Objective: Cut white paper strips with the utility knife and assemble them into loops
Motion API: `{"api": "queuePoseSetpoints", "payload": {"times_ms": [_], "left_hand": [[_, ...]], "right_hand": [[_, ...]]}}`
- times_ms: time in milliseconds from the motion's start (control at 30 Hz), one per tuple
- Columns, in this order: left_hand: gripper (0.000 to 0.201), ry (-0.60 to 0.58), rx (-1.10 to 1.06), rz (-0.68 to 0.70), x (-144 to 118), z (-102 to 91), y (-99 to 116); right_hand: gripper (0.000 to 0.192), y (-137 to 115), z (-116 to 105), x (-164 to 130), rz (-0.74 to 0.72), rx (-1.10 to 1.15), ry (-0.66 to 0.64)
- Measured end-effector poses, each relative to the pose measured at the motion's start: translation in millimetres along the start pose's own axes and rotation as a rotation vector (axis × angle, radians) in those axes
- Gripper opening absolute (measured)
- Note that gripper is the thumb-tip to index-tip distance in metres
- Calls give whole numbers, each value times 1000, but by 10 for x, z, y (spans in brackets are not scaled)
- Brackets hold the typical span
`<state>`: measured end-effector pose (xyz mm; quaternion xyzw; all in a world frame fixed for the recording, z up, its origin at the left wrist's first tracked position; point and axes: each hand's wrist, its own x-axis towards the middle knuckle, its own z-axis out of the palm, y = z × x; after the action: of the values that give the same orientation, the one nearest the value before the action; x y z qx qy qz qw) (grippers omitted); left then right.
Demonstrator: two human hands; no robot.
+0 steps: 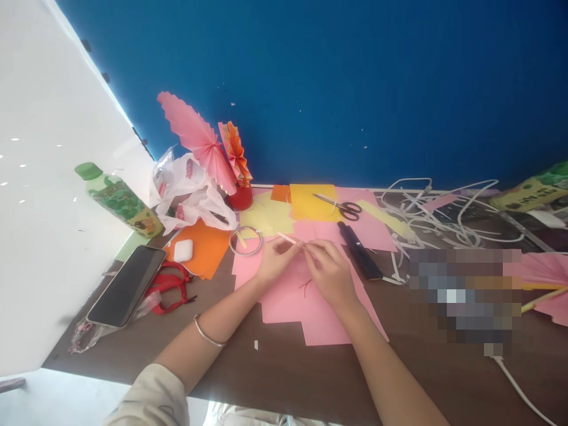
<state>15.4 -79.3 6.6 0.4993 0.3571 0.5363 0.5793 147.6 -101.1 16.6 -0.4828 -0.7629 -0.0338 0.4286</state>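
Note:
My left hand is closed in a pinch on a thin pale strip, perhaps rolled or folded paper. At the strip's near end, the fingertips of my right hand pinch it too. Both hands are over overlapping pink paper sheets. A short dark reddish thread lies on the pink paper under my right hand. Beyond my left hand is a roll of clear tape. Scissors rest on yellow paper, and a black pen-like tool lies right of my right hand.
At left are a phone, red straps, a white earbud case on orange paper, a bottle and plastic bags. Pleated paper fans stand behind. White cables tangle at right, near a blurred patch.

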Motion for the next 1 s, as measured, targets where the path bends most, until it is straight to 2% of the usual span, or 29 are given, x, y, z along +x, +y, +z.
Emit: {"api": "queuePoseSetpoints", "payload": {"times_ms": [533, 900, 1000], "left_hand": [[30, 44, 53, 3, 19, -1, -4], [25, 11, 5, 5, 9, -7, 14], [21, -14, -64, -6, 12, -27, -2]], "right_hand": [[13, -4, -20, 15, -5, -8, 16], [12, 5, -16, 9, 19, 18, 8], [13, 2, -17, 10, 27, 21, 18]]}}
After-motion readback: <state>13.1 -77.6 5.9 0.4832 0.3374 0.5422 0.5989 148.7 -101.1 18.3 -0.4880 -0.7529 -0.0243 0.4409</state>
